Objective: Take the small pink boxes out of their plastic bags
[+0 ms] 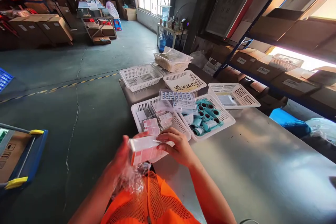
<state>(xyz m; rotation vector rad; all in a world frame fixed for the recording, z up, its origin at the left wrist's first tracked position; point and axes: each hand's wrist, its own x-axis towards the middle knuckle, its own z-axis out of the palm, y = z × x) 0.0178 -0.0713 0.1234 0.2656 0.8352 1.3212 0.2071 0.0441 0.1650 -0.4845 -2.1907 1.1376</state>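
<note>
Both hands hold one small box (147, 148) at the near edge of the table (262, 168), just above the orange vest (149, 203). The box is white with a pink part and it lies tilted, its long side running from left to right. The left hand (122, 155) closes on the left end of the box from below and behind. The right hand (177, 147) lies on the right end, with the fingers (165, 136) curled over the top edge. Under the left hand hangs a piece of clear film (131, 178), crumpled; it seems to be a wrapper or a small bag, but the view is too blurred here to tell which.

Just beyond the hands stands a white basket (139, 106) with more small pink and white packs (151, 123) and printed sheets (178, 98). To its right, touching it, is a second basket (225, 117) full of teal tubes (206, 117). Farther away are more baskets, one with a card that reads "beaut" (185, 86).

To do this handling well, I think the left hand should keep the box steady, while the right fingers work only at the end. The film should stay away from the box corners, because it can catch there. The box is light, so a soft grip is enough and it will not dent the walls.
</note>
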